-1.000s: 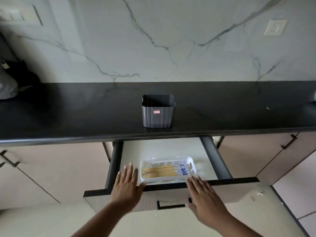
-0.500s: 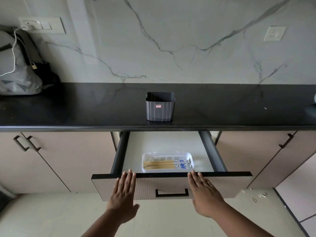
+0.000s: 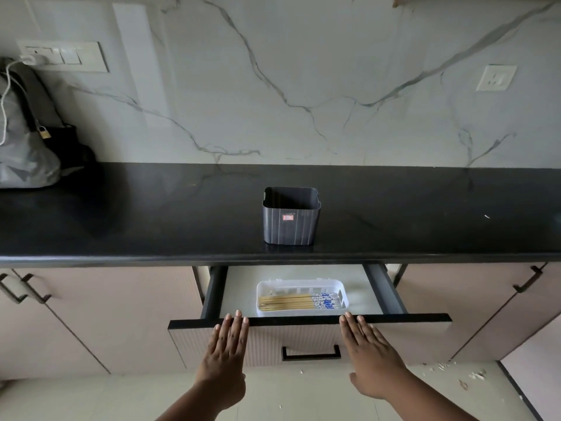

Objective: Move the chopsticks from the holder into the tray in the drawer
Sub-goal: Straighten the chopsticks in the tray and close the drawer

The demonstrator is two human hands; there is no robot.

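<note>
The grey ribbed holder (image 3: 290,219) stands near the front edge of the black counter with nothing showing inside it. Below it the drawer (image 3: 309,319) is partly open. Inside lies a white plastic tray (image 3: 301,284) with several wooden chopsticks (image 3: 299,302), their blue-patterned ends pointing right. My left hand (image 3: 226,347) lies flat with straight fingers against the drawer front left of the black handle (image 3: 311,354). On the other side of the handle my right hand (image 3: 368,350) presses flat on the front panel. Neither hand holds anything.
A grey bag (image 3: 22,141) with a padlock and a white cable stands at the counter's far left under a switch plate (image 3: 65,56). Closed cabinet doors flank the drawer. Small debris (image 3: 449,370) lies on the floor at the right.
The drawer has slid further in under the counter and shows less of its inside. Both hands shifted from its top edge onto the front panel; the view pulled back.
</note>
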